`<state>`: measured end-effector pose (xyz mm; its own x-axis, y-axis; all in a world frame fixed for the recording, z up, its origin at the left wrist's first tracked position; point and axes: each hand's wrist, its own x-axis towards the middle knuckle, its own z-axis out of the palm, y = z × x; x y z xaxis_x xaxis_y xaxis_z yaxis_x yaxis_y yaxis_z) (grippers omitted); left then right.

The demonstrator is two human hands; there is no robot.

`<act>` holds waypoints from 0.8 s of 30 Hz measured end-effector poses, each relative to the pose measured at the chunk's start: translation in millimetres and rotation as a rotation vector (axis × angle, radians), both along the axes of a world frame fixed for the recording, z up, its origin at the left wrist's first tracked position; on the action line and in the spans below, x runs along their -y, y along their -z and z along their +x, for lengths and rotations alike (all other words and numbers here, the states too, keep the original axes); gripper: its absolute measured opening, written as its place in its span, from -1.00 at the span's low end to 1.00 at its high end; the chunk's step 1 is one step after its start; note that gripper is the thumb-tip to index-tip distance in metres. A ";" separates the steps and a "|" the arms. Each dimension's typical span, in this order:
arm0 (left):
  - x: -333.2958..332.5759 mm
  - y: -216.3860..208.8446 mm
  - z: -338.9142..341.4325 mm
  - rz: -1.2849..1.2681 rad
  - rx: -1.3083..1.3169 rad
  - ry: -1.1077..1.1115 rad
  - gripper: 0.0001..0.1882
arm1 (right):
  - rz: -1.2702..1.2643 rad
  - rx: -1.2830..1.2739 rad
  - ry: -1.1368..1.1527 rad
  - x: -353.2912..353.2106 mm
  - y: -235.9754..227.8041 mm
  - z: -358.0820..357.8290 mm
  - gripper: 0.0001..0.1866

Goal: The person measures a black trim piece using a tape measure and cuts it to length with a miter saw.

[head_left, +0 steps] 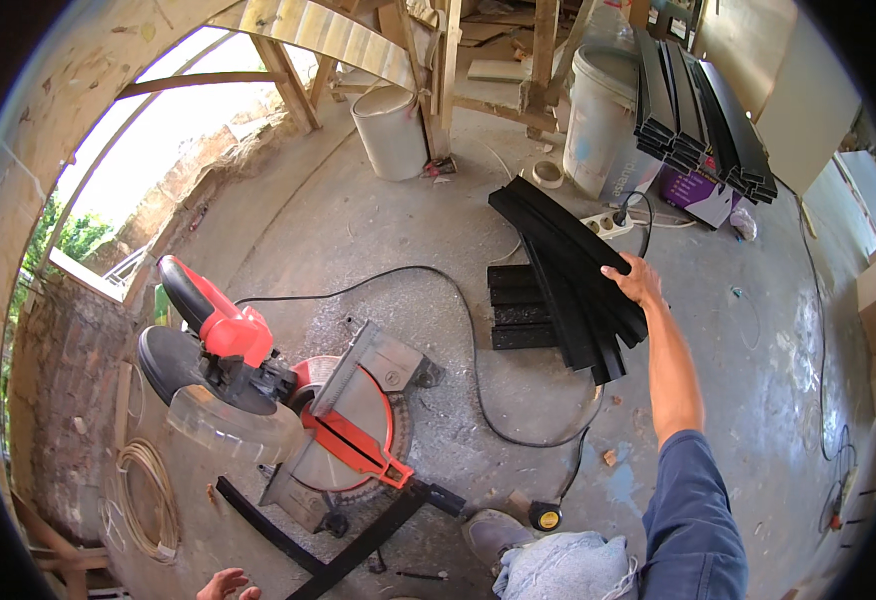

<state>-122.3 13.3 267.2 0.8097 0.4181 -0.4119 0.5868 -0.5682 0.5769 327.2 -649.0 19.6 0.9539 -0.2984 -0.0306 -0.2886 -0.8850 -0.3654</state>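
My right hand point(642, 281) reaches out ahead and grips the edge of a black channel-shaped strip point(583, 235), thumb on top. That strip belongs to a small fanned pile; shorter black pieces point(520, 308) lie beside it on the floor. Only the fingers of my left hand point(226, 585) show at the bottom edge, apart and with nothing visible in them. Close to it, two long black strips point(363, 545) lie on the floor by the mitre saw point(358, 420). The saw has a red handle, a clear guard and a raised head.
A black cable point(473, 350) winds across the dusty floor. A tape measure point(545, 516) sits by my shoe. White buckets point(390, 132), a power strip point(608, 225) and stacked black profiles point(698, 110) on boxes stand farther off. Coiled cable point(148, 500) lies left, near the wall opening.
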 end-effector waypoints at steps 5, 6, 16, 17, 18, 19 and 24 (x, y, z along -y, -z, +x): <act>2.5 1.5 0.0 -0.017 0.009 -0.001 -0.67 | 0.037 -0.011 -0.037 4.9 5.5 7.4 -0.13; 6.0 -2.2 2.5 -0.001 0.009 0.017 -0.67 | 0.033 -0.015 -0.047 4.1 6.8 9.2 -0.13; 17.2 -13.6 -2.2 0.318 0.031 0.120 -0.47 | -0.129 0.549 -0.260 -13.6 19.7 4.4 -0.29; 17.8 -13.5 -5.3 0.342 0.024 0.114 -0.47 | -0.133 0.693 -0.298 -32.9 10.8 -7.0 -0.39; 15.8 -12.1 -10.5 0.347 -0.001 0.070 -0.47 | -0.039 0.725 -0.376 -63.3 -5.5 -21.3 -0.46; 12.9 -7.8 -14.9 0.282 -0.032 0.062 -0.45 | 0.045 0.758 -0.444 -98.3 -25.9 -43.3 -0.54; 14.3 -15.8 -24.3 0.304 -0.085 0.116 -0.40 | 0.468 0.518 -1.160 -272.0 -72.2 -177.5 -0.70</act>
